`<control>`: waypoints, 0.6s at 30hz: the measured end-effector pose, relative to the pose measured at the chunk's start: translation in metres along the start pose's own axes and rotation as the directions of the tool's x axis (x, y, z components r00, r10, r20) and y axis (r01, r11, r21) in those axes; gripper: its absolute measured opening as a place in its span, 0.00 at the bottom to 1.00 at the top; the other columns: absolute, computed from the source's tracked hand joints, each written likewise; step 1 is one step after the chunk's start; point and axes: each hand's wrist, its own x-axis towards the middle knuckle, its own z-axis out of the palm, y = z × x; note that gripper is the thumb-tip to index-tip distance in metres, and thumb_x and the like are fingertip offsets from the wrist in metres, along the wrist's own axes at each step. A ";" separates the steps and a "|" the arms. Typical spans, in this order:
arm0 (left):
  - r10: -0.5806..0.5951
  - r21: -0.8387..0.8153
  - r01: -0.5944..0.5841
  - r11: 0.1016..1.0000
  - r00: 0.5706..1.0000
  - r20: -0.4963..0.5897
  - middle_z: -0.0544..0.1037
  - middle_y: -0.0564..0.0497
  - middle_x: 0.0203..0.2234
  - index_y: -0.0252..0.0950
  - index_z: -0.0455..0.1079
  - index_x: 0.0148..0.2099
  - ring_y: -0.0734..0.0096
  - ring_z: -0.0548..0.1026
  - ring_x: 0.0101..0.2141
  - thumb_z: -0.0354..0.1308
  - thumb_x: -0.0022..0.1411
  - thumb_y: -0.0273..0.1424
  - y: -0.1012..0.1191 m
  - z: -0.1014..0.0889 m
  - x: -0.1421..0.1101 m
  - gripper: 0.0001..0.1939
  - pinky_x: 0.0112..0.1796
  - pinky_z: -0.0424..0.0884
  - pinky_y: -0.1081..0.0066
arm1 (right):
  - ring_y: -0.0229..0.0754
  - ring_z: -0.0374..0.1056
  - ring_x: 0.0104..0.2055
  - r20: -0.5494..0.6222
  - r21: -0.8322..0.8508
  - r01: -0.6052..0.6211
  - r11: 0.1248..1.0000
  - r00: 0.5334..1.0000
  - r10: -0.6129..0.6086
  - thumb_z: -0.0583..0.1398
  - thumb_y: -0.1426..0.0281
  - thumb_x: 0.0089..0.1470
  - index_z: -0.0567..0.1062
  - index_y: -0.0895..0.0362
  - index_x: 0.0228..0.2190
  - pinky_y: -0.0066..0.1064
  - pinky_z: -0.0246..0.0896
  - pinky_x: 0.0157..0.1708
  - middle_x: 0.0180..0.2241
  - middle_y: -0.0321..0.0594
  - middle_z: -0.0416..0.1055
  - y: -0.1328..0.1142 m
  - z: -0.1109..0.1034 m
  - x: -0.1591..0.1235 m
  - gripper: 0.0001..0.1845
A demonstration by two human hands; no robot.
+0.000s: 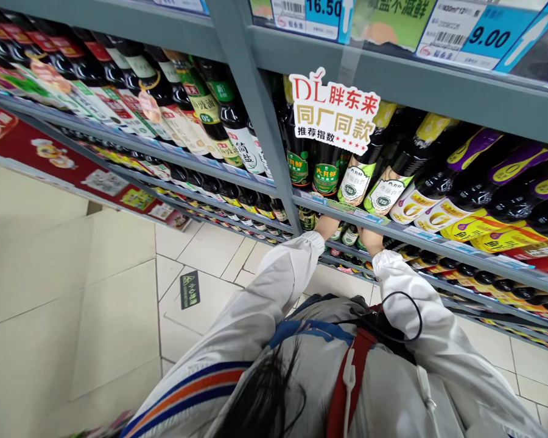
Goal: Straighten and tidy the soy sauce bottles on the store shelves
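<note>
Both my arms, in white sleeves, reach forward into the shelf level below the green-labelled bottles. My left hand [327,227] shows only its wrist and back part, and the shelf edge above covers its fingers. Just to its right, my right hand [371,239] goes in the same way, fingers also hidden. Between them stand dark bottles with green and white labels [349,235] on the lower shelf. Whether either hand touches or holds a bottle cannot be made out. Above the hands, a sauce bottle with a white and green label [357,181] stands in a row.
A grey upright post [256,91] divides the shelving left of my hands. A white cut-out sign [335,112] hangs before the upper bottles. Purple-necked bottles [472,149] line the right. A dark floor sticker [190,290] lies on the tiles [119,292]. A black cable [420,313] loops by my right sleeve.
</note>
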 end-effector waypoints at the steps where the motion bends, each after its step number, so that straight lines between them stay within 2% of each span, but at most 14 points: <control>1: -0.005 0.003 0.005 1.000 1.000 0.009 0.78 0.36 0.52 0.32 0.69 0.62 0.59 0.76 0.53 0.42 0.74 0.23 -0.003 0.000 0.000 0.22 0.59 0.67 0.60 | 0.60 0.72 0.48 0.008 0.015 -0.009 1.000 1.000 0.008 0.48 0.60 0.71 0.73 0.69 0.56 0.50 0.59 0.57 0.45 0.63 0.76 0.000 0.000 0.000 0.28; 5: -0.027 0.001 0.027 1.000 1.000 0.014 0.77 0.35 0.52 0.32 0.65 0.67 0.57 0.75 0.54 0.43 0.74 0.25 -0.005 0.003 -0.004 0.23 0.57 0.69 0.62 | 0.60 0.71 0.48 0.018 0.063 0.017 0.998 1.000 -0.018 0.46 0.61 0.71 0.73 0.68 0.56 0.50 0.58 0.56 0.44 0.62 0.77 0.000 0.000 0.000 0.29; 8: -0.056 0.003 0.056 0.998 0.998 -0.025 0.69 0.30 0.61 0.31 0.55 0.72 0.52 0.71 0.60 0.43 0.75 0.29 0.001 0.017 -0.024 0.26 0.51 0.74 0.64 | 0.60 0.72 0.49 0.016 0.087 0.039 0.995 0.999 -0.041 0.46 0.60 0.71 0.73 0.69 0.55 0.49 0.59 0.55 0.43 0.63 0.77 0.002 -0.003 0.003 0.29; 11: -0.046 0.022 0.047 0.999 0.997 -0.061 0.47 0.30 0.73 0.31 0.37 0.77 0.51 0.56 0.70 0.39 0.75 0.30 0.003 0.049 -0.071 0.33 0.45 0.77 0.66 | 0.60 0.72 0.50 0.062 0.089 0.054 0.995 0.996 -0.060 0.50 0.59 0.70 0.74 0.67 0.55 0.46 0.60 0.56 0.44 0.61 0.77 0.001 -0.009 0.005 0.27; 13: -0.077 0.006 0.077 0.997 0.996 0.032 0.36 0.35 0.75 0.33 0.31 0.77 0.53 0.49 0.72 0.39 0.74 0.30 -0.001 0.078 -0.111 0.35 0.45 0.77 0.67 | 0.59 0.72 0.52 0.127 0.067 0.061 0.996 0.989 -0.069 0.54 0.57 0.68 0.73 0.66 0.56 0.44 0.60 0.57 0.46 0.60 0.77 0.000 -0.011 0.004 0.27; 14: -0.131 -0.009 0.133 0.991 0.987 0.096 0.34 0.36 0.75 0.33 0.30 0.77 0.53 0.47 0.73 0.41 0.73 0.30 -0.003 0.094 -0.133 0.37 0.48 0.76 0.66 | 0.59 0.72 0.54 0.148 0.053 0.073 0.996 0.986 -0.080 0.55 0.57 0.68 0.73 0.65 0.56 0.44 0.59 0.58 0.47 0.60 0.77 -0.001 -0.011 0.002 0.27; 15: -0.221 -0.008 0.226 0.974 0.961 0.165 0.33 0.34 0.75 0.31 0.31 0.77 0.52 0.45 0.73 0.45 0.72 0.30 -0.007 0.110 -0.154 0.39 0.53 0.74 0.63 | 0.59 0.71 0.55 0.156 0.040 0.096 0.995 0.983 -0.101 0.56 0.56 0.67 0.73 0.66 0.56 0.44 0.59 0.59 0.49 0.61 0.76 -0.001 -0.011 0.000 0.28; 16: -0.331 0.001 0.341 0.940 0.911 0.244 0.33 0.33 0.74 0.31 0.30 0.77 0.51 0.43 0.73 0.47 0.70 0.29 -0.010 0.124 -0.174 0.41 0.57 0.71 0.61 | 0.60 0.70 0.56 0.152 0.029 0.127 0.992 0.980 -0.130 0.56 0.56 0.67 0.73 0.66 0.56 0.45 0.58 0.60 0.50 0.62 0.76 -0.002 -0.010 -0.002 0.28; 17: -0.443 0.022 0.464 0.886 0.829 0.342 0.32 0.32 0.74 0.32 0.29 0.77 0.51 0.42 0.73 0.49 0.70 0.29 -0.012 0.138 -0.193 0.43 0.59 0.69 0.60 | 0.61 0.70 0.57 0.142 0.023 0.159 0.987 0.977 -0.160 0.55 0.56 0.68 0.73 0.67 0.55 0.45 0.58 0.60 0.50 0.63 0.75 -0.002 -0.008 -0.004 0.28; 18: -0.498 0.037 0.528 0.848 0.773 0.392 0.36 0.28 0.74 0.29 0.32 0.77 0.46 0.46 0.73 0.52 0.68 0.28 -0.013 0.149 -0.211 0.43 0.59 0.69 0.56 | 0.61 0.70 0.57 0.131 0.021 0.188 0.982 0.973 -0.189 0.54 0.56 0.68 0.73 0.67 0.54 0.45 0.59 0.59 0.51 0.64 0.74 -0.004 -0.006 -0.005 0.28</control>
